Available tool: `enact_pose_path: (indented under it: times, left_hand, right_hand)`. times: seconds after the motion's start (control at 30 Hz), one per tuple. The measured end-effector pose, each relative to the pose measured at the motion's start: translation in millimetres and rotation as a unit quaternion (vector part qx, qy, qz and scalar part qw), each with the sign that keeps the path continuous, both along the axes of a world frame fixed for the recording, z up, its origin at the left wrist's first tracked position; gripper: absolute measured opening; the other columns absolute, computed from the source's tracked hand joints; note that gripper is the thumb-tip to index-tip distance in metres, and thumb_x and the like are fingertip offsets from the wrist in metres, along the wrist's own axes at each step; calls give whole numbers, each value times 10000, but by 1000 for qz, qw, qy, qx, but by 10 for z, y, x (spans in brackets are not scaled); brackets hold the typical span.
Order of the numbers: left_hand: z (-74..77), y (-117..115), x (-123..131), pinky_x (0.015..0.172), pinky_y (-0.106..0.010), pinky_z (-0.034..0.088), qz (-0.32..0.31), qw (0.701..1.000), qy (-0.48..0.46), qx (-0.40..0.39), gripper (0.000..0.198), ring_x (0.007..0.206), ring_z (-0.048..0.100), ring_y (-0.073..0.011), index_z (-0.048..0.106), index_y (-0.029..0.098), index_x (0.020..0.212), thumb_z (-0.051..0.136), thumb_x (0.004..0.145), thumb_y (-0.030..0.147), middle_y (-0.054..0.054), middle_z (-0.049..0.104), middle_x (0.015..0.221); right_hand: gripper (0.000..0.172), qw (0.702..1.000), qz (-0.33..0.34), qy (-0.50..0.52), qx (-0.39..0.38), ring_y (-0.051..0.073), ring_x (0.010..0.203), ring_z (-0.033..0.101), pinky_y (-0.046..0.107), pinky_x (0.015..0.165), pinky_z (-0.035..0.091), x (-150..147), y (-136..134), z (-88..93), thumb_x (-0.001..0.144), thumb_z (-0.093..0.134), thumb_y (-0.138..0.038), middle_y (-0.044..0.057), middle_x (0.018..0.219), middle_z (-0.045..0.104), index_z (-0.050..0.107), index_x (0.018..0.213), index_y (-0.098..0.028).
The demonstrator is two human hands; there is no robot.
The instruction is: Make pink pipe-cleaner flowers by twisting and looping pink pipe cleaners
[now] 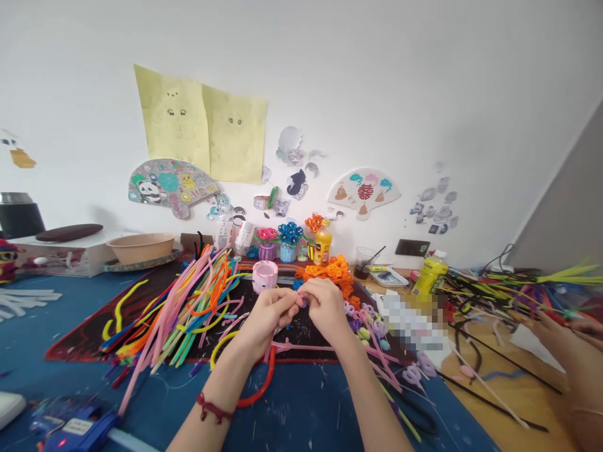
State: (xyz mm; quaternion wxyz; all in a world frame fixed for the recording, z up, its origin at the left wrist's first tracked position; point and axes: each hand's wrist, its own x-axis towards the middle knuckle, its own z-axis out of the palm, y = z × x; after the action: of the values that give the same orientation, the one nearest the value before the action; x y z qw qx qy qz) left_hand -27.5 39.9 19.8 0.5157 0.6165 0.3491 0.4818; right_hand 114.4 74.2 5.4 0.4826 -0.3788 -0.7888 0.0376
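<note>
My left hand (269,315) and my right hand (324,306) meet at the middle of the dark mat, fingertips pinched together. Between them is a small pink-purple piece (301,301), seemingly pipe cleaner; the fingers cover most of it. Just behind my left hand stands a pink painted pot (264,276). Orange pipe-cleaner flowers (330,271) are heaped behind my right hand, and purple pipe-cleaner loops (377,328) lie to its right. A long pink pipe cleaner (306,346) stretches across the mat under my wrists.
Many coloured pipe cleaners (174,307) spread over the left of the mat. A blue glue gun (80,430) with a red light lies front left. Finished flower pots (288,251) and a yellow bottle (323,243) line the wall. Another person's hand (560,342) is at the far right.
</note>
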Motion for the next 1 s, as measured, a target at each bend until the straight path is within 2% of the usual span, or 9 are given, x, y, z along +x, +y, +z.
enact_pose_path:
  times: [0.1, 0.2, 0.33, 0.4, 0.5, 0.63, 0.73, 0.87, 1.0]
  left_hand:
    - [-1, 6, 17, 436, -210, 172, -3, 1000, -12, -5, 284, 432, 226, -50, 560, 126, 714, 548, 799, 397, 56, 393, 540]
    - [26, -1, -22, 460, -210, 237, 12, 996, 73, 53, 303, 467, 352, -77, 582, 134, 685, 554, 814, 407, 30, 471, 543]
    - [42, 14, -113, 498, -215, 255, 71, 942, 269, 185, 249, 517, 379, -93, 634, 142, 671, 580, 818, 337, 31, 506, 546]
    - [31, 28, -137, 512, -215, 267, 101, 916, 308, 236, 196, 523, 388, -95, 650, 151, 721, 604, 808, 320, 37, 523, 554]
    - [21, 28, -129, 537, -214, 302, 105, 903, 313, 276, 187, 540, 433, -100, 653, 165, 837, 596, 833, 343, 30, 580, 610]
    - [66, -35, -79, 569, -213, 332, 105, 895, 316, 298, 174, 580, 483, -105, 621, 165, 799, 532, 879, 291, 8, 626, 678]
    - [117, -91, -35, 533, -215, 306, 131, 892, 315, 296, 244, 551, 453, -106, 601, 156, 721, 513, 883, 316, 9, 591, 618]
    - [132, -112, 29, 490, -211, 290, 137, 934, 233, 234, 295, 508, 426, -97, 610, 144, 664, 523, 862, 345, 6, 565, 557]
    - [74, -75, 86, 436, -193, 255, 124, 984, 77, 100, 272, 439, 380, -69, 567, 139, 637, 579, 806, 352, 25, 516, 505]
  right_hand:
    - [191, 989, 41, 90, -107, 167, 631, 468, 289, 646, 314, 4, 0, -1, 695, 478, -85, 19, 613, 567, 590, 573, -181]
    - [198, 970, 74, 123, -199, 141, 518, 442, 261, 541, 302, 43, -4, -15, 702, 497, -151, -9, 492, 498, 542, 512, -179]
    - [260, 938, 140, 128, -291, 116, 421, 423, 241, 478, 329, 98, -8, -38, 708, 467, -234, -23, 409, 448, 481, 453, -185]
    - [244, 919, 177, 132, -327, 106, 398, 412, 237, 458, 340, 112, -17, -37, 682, 463, -257, -28, 402, 437, 465, 447, -189]
    - [202, 897, 220, 136, -358, 98, 384, 395, 236, 432, 339, 122, -35, -20, 628, 477, -278, -34, 405, 424, 471, 447, -190]
    - [185, 887, 251, 144, -361, 99, 380, 388, 240, 423, 334, 129, -56, -2, 604, 464, -295, -36, 397, 413, 464, 447, -197]
    - [196, 897, 250, 149, -333, 102, 391, 397, 236, 429, 319, 128, -65, 10, 621, 462, -283, -31, 396, 424, 463, 446, -197]
    - [227, 929, 217, 148, -262, 116, 443, 429, 247, 475, 326, 100, -74, 26, 679, 496, -248, -17, 435, 465, 506, 460, -186]
    - [241, 961, 147, 155, -173, 142, 521, 437, 274, 542, 324, 28, -91, -2, 720, 508, -175, -4, 492, 476, 511, 479, -188]
